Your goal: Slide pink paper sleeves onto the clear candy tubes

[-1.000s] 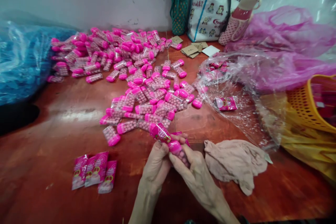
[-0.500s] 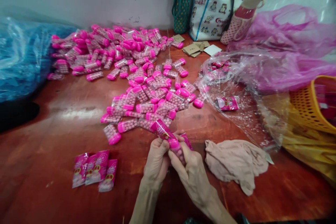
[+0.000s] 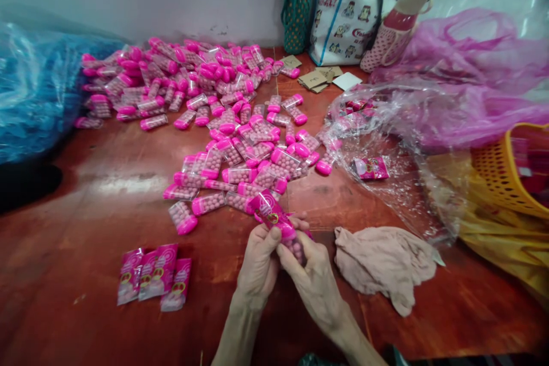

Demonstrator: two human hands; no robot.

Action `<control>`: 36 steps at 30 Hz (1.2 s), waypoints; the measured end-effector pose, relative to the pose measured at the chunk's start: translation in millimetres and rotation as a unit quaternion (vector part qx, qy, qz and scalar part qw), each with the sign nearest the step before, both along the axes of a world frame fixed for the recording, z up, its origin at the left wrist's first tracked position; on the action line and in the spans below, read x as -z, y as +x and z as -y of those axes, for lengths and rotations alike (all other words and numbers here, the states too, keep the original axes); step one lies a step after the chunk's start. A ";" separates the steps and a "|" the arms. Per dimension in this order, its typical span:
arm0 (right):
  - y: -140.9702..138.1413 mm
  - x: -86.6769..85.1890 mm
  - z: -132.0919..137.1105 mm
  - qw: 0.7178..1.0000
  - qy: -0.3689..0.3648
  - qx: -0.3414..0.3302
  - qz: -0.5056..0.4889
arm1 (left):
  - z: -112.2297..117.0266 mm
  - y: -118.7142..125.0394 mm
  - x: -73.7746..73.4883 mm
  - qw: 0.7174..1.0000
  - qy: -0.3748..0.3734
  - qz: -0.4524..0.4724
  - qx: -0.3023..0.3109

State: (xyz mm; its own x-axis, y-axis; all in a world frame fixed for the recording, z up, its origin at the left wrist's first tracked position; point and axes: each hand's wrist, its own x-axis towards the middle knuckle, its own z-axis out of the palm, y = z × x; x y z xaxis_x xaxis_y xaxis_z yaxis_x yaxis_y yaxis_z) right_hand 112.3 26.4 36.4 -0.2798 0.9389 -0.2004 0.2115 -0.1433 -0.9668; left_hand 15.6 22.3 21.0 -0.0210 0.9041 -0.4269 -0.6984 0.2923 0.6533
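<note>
Held wrapper: was magenta, printed
Containers: were clear, hot-pink-capped, filled pale pink
Tabletop: was red-brown
Cloth: was plain dusty pink
Basket: was yellow-orange
Tote: was white, blue-trimmed, cartoon-printed
Bottle pouch: was green with orange dots
Sack: was blue

Clear pink-capped bottle containing pink balls, held aslant; printed pink sleeve at capped end.
</note>
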 end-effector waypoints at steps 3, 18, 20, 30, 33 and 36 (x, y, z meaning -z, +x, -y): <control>1.0 -0.6 0.6 1.000 -0.010 -0.018 -0.003 | 0.8 -2.2 -1.3 0.999 0.024 -0.014 0.027; 6.4 -6.9 0.0 0.986 -0.096 -0.087 -0.109 | 0.0 -7.8 -2.2 1.000 -0.001 -0.005 -0.006; 2.6 -6.0 7.0 0.997 -0.062 -0.038 -0.039 | -0.5 -2.7 -1.2 1.000 -0.010 -0.010 -0.001; -2.2 8.3 16.3 0.999 -0.007 0.008 0.036 | 2.1 -1.9 1.2 0.999 0.005 0.017 -0.034; -1.8 12.0 18.1 0.999 0.002 0.002 0.051 | 1.0 -4.2 1.4 0.999 0.006 0.005 -0.032; -4.1 10.7 18.9 0.999 -0.004 -0.008 0.040 | -0.5 -4.1 -0.3 1.000 0.009 -0.011 -0.009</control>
